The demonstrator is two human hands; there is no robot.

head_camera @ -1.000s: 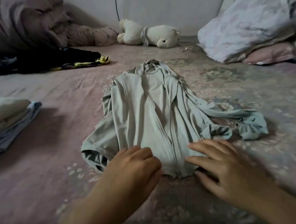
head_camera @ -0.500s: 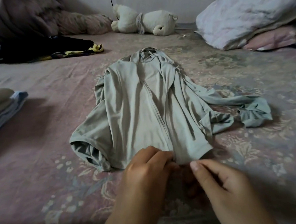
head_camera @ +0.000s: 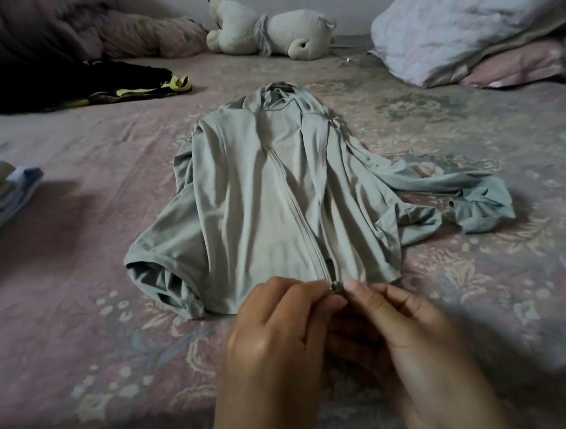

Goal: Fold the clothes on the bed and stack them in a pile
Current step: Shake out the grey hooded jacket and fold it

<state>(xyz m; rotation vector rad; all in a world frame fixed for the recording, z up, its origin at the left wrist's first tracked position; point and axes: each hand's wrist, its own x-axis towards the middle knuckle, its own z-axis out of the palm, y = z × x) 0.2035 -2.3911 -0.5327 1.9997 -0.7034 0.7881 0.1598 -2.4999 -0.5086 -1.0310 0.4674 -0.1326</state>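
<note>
Pale green zip-up hoodie (head_camera: 259, 193) is laid out in the middle of the bed (head_camera: 72, 284), hem toward the near edge. Both the left hand (head_camera: 277, 343) and right hand (head_camera: 409, 351) have fingers curled in, pinching the hem at the zipper pull (head_camera: 336, 287). Folded pile (head_camera: 1, 193) sits at the left edge.

Near hem of the grey-green jacket (head_camera: 269, 207): covered by my hands, left hand (head_camera: 277, 343) and right hand (head_camera: 409, 348), both wrists cut off by the bottom edge. Right hand: motion-blurred along its outer side. Zipper pull (head_camera: 336, 287): too small to make out, pinched between my fingertips. Folded pile (head_camera: 1, 193): cropped by the left edge. Dark garment (head_camera: 67, 81): likewise cropped left. Pillows (head_camera: 478, 40): cut off at top and right.
</note>
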